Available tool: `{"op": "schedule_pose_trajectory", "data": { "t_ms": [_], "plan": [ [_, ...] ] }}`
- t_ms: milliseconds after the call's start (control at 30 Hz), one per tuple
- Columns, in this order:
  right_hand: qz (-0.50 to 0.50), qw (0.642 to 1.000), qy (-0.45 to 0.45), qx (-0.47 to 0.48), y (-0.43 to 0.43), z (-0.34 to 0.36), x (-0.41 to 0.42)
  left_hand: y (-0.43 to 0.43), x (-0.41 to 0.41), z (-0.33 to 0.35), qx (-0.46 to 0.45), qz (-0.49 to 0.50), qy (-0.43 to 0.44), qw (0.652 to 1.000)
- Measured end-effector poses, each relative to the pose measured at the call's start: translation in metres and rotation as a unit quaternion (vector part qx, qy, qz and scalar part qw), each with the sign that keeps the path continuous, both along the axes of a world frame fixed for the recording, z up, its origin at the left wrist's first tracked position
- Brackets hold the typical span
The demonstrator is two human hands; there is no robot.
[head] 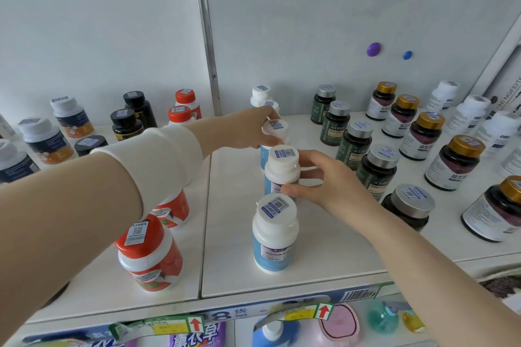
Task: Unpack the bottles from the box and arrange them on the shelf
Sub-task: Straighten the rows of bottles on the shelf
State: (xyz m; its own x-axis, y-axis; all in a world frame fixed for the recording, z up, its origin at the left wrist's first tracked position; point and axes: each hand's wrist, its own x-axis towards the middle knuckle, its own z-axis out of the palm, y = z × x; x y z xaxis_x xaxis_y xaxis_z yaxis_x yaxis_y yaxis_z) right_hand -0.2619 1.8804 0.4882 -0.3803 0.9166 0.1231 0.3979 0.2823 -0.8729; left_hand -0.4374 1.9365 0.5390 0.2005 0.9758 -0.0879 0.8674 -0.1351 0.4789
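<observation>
On the white shelf (234, 270) a row of white-capped, blue-labelled bottles runs from front to back. My left hand (253, 128) reaches across and grips one of them (277, 129), fingers curled round its cap. My right hand (315, 177) holds the bottle in front of it (282, 169), thumb and fingers wrapped round its body. A third bottle of the same kind (275, 234) stands free at the front. More white caps (260, 93) show behind my left hand. The box is out of view.
Red-capped bottles (149, 253) stand at front left, black and dark-labelled ones (124, 124) at back left. Green silver-capped bottles (355, 146) and gold-capped ones (454, 160) fill the right side. A white wall with two magnets (373, 49) backs the shelf.
</observation>
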Motion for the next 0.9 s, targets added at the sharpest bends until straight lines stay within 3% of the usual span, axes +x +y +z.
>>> {"op": "schedule_pose_trajectory", "data": {
  "t_ms": [100,300,367,567,900],
  "plan": [
    [-0.031,0.999,0.021,0.001,-0.010,0.000,0.004,-0.006,-0.001,0.002,0.004,0.000,0.026,1.000],
    [-0.011,0.993,0.113,0.012,-0.047,0.010,0.018,-0.045,-0.010,0.025,0.067,-0.002,-0.109,0.992],
    [0.015,0.991,0.136,-0.001,-0.061,0.005,0.017,-0.060,-0.010,0.026,0.056,-0.023,-0.115,0.992],
    [0.035,0.997,0.075,-0.012,-0.081,-0.024,0.000,-0.076,-0.001,0.013,0.006,-0.039,-0.013,0.999],
    [-0.003,0.998,0.066,-0.007,-0.079,-0.033,0.001,-0.073,0.008,0.001,0.053,-0.028,-0.043,0.997]
  ]
}}
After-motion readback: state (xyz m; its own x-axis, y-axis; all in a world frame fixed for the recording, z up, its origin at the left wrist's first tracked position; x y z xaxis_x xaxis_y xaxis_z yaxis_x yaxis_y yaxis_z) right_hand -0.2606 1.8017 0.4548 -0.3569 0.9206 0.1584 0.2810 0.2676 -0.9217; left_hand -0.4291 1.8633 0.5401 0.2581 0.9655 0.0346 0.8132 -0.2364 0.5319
